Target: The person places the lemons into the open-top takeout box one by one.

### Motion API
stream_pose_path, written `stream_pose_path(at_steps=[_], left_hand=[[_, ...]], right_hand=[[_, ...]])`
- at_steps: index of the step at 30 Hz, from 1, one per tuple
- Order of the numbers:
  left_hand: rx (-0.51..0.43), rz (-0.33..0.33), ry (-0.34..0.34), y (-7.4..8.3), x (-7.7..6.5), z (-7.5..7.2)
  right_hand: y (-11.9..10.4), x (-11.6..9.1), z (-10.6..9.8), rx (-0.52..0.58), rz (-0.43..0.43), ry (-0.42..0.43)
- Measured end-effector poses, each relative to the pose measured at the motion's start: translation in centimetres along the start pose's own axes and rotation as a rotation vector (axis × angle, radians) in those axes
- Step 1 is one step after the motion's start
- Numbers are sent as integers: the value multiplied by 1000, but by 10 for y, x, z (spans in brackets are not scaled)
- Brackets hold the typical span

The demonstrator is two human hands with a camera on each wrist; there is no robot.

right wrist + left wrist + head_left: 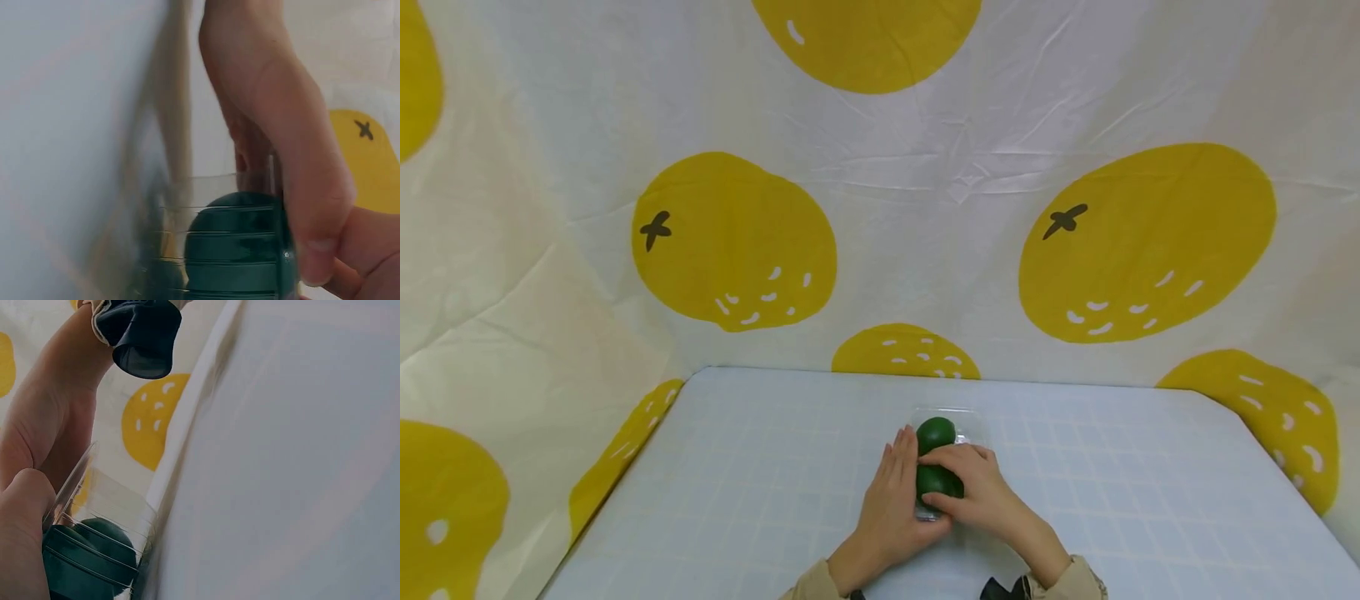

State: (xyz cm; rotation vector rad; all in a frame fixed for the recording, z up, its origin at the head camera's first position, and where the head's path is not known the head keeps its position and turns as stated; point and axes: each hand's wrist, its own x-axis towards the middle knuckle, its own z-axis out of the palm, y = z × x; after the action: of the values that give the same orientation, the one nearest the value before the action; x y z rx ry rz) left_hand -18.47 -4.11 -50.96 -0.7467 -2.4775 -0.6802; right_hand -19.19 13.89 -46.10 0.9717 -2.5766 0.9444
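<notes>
A clear plastic container (973,425) stands on the table with two smooth, dark green oval pieces that look like fruit inside. The far green oval (936,434) is untouched by the right hand. My right hand (988,492) holds the near green oval (934,481), thumb on its near side and fingers curled over its far side. Along the container's left side lies my left hand (891,504), its fingers straight and its thumb stretched across the near end. Through the ribbed clear wall, dark green shapes (90,556) show in the left wrist view and also in the right wrist view.
A pale checked cloth covers the table (760,467). Behind it and at the sides hangs a white curtain (925,208) printed with yellow fruit. Beige sleeves (1075,579) and black wrist gear (1000,588) are at the near edge.
</notes>
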Motion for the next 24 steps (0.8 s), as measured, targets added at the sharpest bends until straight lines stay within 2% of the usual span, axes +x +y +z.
stream_pose_path(at_steps=[4, 9, 12, 17, 24], left_hand=[[9, -1, 0, 0, 0, -1], [8, 30, 34, 0, 0, -2], [0, 41, 47, 1, -1, -2], [5, 40, 45, 0, -1, -1], [11, 40, 34, 0, 0, 0]], right_hand=[[1, 1, 3, -42, -1, 21], [3, 0, -2, 24, -33, 29], [5, -1, -4, 59, -16, 25], [8, 0, -2, 50, 14, 18], [11, 0, 1, 4, -47, 67]])
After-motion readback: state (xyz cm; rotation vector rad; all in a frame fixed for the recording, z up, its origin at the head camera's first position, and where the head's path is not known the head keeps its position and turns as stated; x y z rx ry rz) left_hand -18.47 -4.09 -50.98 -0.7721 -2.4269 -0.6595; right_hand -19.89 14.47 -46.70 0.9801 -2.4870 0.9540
